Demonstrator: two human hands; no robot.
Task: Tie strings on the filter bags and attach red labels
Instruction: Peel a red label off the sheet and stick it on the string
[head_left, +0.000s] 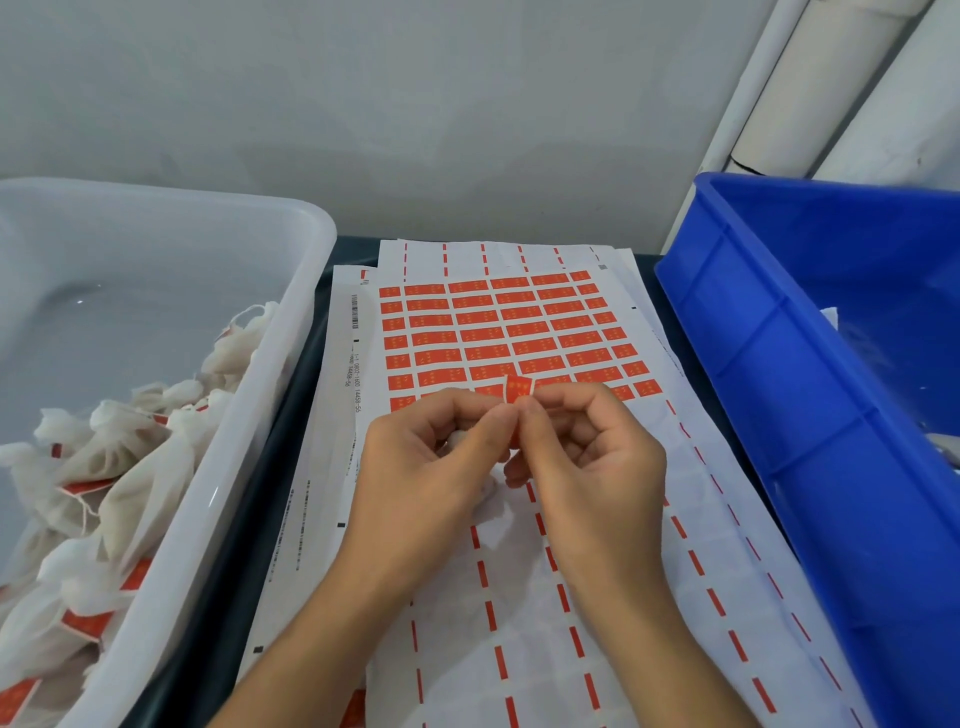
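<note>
Red label (518, 391), freshly off the sheet by the look of it, pinched at centre frame between left hand (431, 457) and right hand (587, 457), thumbs and forefingers of both pressed together on its lower edge. Upper half of label standing clear above the fingers (501, 415), slightly curved. Step in hand, as a judgement: attaching a label, most likely folding it over a string. String itself too fine to make out. Filter bag (485, 493) only glimpsed as white fabric tucked under and between the palms, just below the label (mostly hidden).

Next move calls for: lining the two halves up square, string trapped in the fold, then a firm pinch along the whole length so the glue takes.

Label sheet (514, 327) flat on the dark surface (311, 395) directly behind the hands, lower rows already stripped. White tub (291, 322) at left of frame holding finished bags (130, 467) with red tags. Blue crate (779, 374) at right of frame, contents hardly visible.
</note>
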